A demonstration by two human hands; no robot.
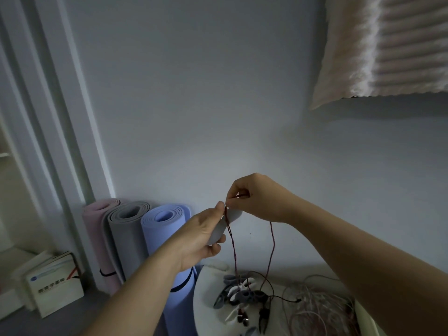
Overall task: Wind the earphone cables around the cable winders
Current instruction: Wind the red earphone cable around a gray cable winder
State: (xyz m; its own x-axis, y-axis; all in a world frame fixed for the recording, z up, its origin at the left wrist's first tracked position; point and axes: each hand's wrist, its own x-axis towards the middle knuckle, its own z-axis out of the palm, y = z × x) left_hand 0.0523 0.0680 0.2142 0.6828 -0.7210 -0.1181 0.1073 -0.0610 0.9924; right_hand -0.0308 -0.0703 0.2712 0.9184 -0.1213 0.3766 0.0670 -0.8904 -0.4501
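Left hand (pixel 201 238) grips the grey winder (pixel 233 215), fingers curled round its lower end. Right hand (pixel 257 197) pinches the dark red cable (pixel 234 251) between thumb and forefinger. The two sets of fingertips nearly meet at the winder's upper end.

Key geometry:
- The winder's long axis runs from about 7 o'clock, buried in the left palm, to about 1 o'clock, where the free end points at the right hand.
- The right hand sits at 1 o'clock from the left, so it is the nearer hand to the exposed end and the one placed to lay turns.
- The cable crosses the winder near its waist, roughly square to the long axis. Two runs drop to 6 o'clock, one straight off the winder and one looping out from under the right hand.
- Both runs end on the white table (pixel 202 301), among spare winders (pixel 240 291) and a heap of pale cables (pixel 315 309).

Judgement: winding has barely started and most of the length hangs free. The next turn needs the right hand to circle the waist crosswise to the 7–1 axis while the left holds that axis fixed. Risk: the slack may drag the pile below or snag in it.
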